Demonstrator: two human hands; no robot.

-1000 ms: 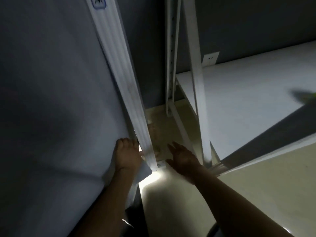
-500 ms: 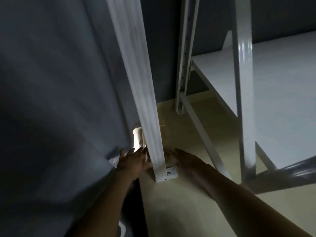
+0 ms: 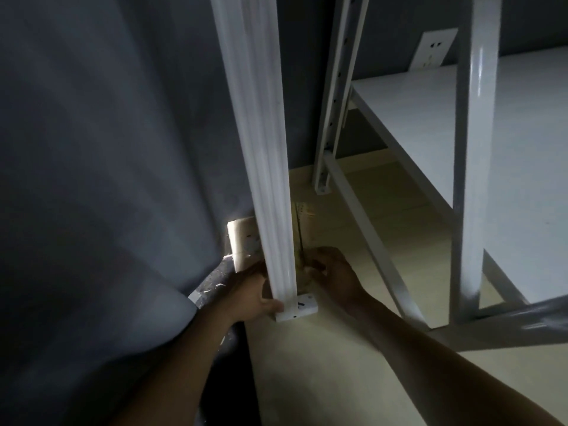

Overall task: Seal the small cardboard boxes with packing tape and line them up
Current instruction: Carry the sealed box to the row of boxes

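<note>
A small cardboard box (image 3: 242, 241) stands on the floor behind a white shelf post (image 3: 264, 149), which hides its middle. A lit part shows left of the post and a dim edge to its right. My left hand (image 3: 252, 293) is at the box's lower left corner, with the thumb in front of the post's foot and the fingers hidden behind the post. On the other side, my right hand (image 3: 335, 275) curls its fingers round the box's right side. No tape is in view.
A large grey surface (image 3: 92, 179) fills the left. White metal shelving with a low board (image 3: 430, 118) and slanted struts (image 3: 368, 241) stands at the right. A wall socket (image 3: 430, 50) is behind it. The pale floor (image 3: 322, 364) lies below my arms.
Both hands have reached further down and in, to either side of the box behind the post. The view has shifted lower and closer to the floor.
</note>
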